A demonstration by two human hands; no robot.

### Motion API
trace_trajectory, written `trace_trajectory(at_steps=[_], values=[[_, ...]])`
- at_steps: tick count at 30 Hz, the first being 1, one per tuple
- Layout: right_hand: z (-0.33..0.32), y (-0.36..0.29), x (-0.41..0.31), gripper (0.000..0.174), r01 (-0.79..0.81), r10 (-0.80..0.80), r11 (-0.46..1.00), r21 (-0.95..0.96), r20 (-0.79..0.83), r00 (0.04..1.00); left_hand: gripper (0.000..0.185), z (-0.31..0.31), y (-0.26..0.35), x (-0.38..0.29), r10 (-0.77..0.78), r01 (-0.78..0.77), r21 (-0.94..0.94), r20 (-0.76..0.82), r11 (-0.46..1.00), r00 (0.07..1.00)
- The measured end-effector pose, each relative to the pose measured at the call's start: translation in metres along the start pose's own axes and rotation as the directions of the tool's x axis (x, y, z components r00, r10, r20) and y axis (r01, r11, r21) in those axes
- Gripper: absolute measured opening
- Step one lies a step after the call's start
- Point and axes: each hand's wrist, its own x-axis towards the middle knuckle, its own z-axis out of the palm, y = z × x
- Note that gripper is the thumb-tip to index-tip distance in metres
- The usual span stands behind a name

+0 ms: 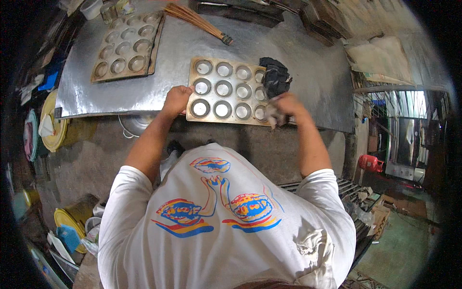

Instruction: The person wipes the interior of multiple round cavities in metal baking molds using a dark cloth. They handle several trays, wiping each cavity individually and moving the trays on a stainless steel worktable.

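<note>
A metal muffin tin point(233, 91) with several round cups lies before me at the front edge of a metal-topped table point(173, 47). My left hand point(177, 100) grips its left rim, the thumb on top. At the right end, my right hand point(288, 107) is blurred and holds a greyish rag point(275, 116) against the front right corner. A crumpled black cloth point(276, 76) lies just beyond that hand, partly covering the tin's right rim.
More muffin tins point(123, 47), apparently stacked, stand at the table's left. A stick whisk broom point(202, 24) lies at the back. Beneath the front edge is a metal basin point(135, 124). Yellow tubs point(54, 121) stand on the left, and a red gas cylinder point(370, 163) sits far right.
</note>
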Motion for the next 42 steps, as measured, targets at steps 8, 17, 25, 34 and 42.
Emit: trace_trajectory(at_steps=[8,17,25,34,42], values=[[-0.022,0.059,-0.008,0.038,0.052,0.068,0.985,0.162,-0.657,0.751,0.043,0.006,-0.018,0.014,0.048,-0.043,0.053,-0.094,0.998,0.994],[0.004,-0.055,0.067,0.037,0.185,-0.144,0.981,0.061,-0.409,0.901,0.043,0.006,-0.013,0.006,-0.020,0.026,0.064,-0.101,0.998,0.995],[-0.007,-0.049,0.061,0.032,0.213,-0.239,0.967,-0.138,-0.204,0.949,0.039,0.009,-0.001,0.003,-0.022,0.056,0.183,-0.186,0.982,0.982],[0.047,-0.094,0.047,0.032,0.389,-0.314,0.918,0.083,-0.449,0.836,0.039,0.006,-0.002,0.004,-0.054,0.054,0.001,-0.047,0.999,0.997],[0.031,-0.091,0.028,0.031,0.425,-0.377,0.899,0.104,-0.308,0.874,0.045,0.003,-0.009,0.012,-0.030,0.030,0.035,-0.021,0.999,0.999]])
